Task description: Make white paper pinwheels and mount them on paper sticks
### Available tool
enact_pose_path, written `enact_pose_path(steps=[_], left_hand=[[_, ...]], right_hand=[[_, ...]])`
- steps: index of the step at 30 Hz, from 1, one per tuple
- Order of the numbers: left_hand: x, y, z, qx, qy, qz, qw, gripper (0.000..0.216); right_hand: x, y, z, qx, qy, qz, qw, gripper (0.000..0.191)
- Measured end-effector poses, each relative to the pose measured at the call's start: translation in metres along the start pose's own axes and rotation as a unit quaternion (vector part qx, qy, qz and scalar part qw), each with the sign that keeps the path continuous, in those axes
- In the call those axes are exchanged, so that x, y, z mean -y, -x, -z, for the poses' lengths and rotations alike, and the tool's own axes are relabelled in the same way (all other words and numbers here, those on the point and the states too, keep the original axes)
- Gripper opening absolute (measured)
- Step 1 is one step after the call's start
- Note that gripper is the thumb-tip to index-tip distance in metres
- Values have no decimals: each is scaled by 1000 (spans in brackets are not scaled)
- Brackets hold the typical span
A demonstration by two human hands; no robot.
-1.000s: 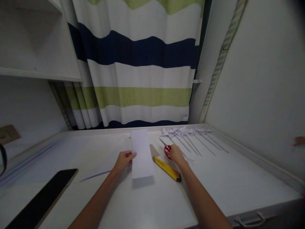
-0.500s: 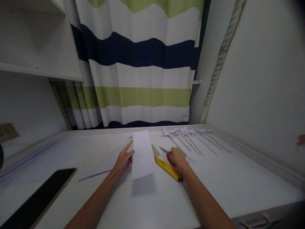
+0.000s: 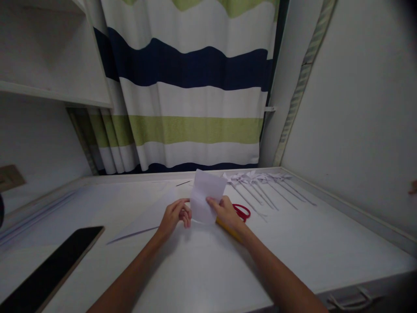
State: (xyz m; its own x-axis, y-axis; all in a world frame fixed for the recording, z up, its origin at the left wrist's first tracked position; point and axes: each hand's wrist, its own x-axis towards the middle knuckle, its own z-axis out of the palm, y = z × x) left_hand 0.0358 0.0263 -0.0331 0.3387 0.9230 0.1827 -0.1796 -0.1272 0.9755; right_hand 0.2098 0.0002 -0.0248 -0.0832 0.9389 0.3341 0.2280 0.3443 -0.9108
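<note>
Since a second ago my right hand (image 3: pixel 224 211) left the red-handled scissors (image 3: pixel 241 211) and joined my left hand (image 3: pixel 174 215) on the white paper strip (image 3: pixel 206 196), both pinching it above the white desk (image 3: pixel 195 269); uneven pull could tear it; wrists low, forearms converging.

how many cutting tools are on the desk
2: red scissors lying just right of the right hand; a yellow box cutter mostly hidden under that hand.

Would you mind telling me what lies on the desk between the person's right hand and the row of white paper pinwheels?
In the head view, red-handled scissors lie between the right hand and the white paper pinwheels.
</note>
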Motion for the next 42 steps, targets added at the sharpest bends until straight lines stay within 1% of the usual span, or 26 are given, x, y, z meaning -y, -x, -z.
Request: enact_pose_path(steps=[1, 2, 5, 6, 8, 11, 14, 16, 18, 21, 26, 30, 34, 38, 42], left_hand=[[0, 0, 1, -7, -10, -12, 1000, 32], [0, 0, 2, -15, -16, -24, 999, 31], [-3, 2, 2, -7, -28, -38, 999, 38], [-3, 2, 2, -2, -35, -36, 999, 39], [-2, 3, -1, -5, -55, -29, 998, 34], [2, 3, -6, -32, -75, -18, 997, 23], [7, 3, -11, -36, -76, -5, 996, 24], [9, 3, -12, -37, -76, -1, 996, 27], [10, 2, -12, -47, -74, -6, 996, 31], [9, 1, -9, -84, -86, -32, 992, 36], [8, -1, -4, -143, -120, -64, 980, 23], [10, -4, 1, -171, -136, -70, 973, 21], [11, -6, 4, -181, -156, -75, 968, 21], [10, -5, 7, -173, -186, -85, 963, 20], [9, -7, 13, -168, -205, -97, 959, 20]], right_hand=[[-2, 0, 0, 0, -18, -25, 1000, 34], [-4, 0, 1, 13, -34, -47, 998, 33], [-4, 2, 4, 68, -109, -124, 984, 26], [-3, 2, 5, 80, -123, -140, 979, 25], [-1, 3, 6, 88, -122, -148, 977, 24], [1, 2, 6, 77, -99, -133, 983, 24], [0, 0, 6, 47, -78, -98, 991, 24], [-2, -2, 6, 37, -66, -91, 993, 24], [-5, -2, 5, 43, -53, -93, 993, 23], [-6, -2, 3, 58, -26, -88, 994, 21], [-6, -1, -2, 73, 22, -83, 994, 21], [-6, 0, -3, 85, 57, -75, 992, 22], [-9, 0, -3, 87, 88, -61, 990, 23], [-11, -1, -2, 91, 115, -47, 988, 24], [-11, -2, -1, 91, 143, -34, 985, 24]])
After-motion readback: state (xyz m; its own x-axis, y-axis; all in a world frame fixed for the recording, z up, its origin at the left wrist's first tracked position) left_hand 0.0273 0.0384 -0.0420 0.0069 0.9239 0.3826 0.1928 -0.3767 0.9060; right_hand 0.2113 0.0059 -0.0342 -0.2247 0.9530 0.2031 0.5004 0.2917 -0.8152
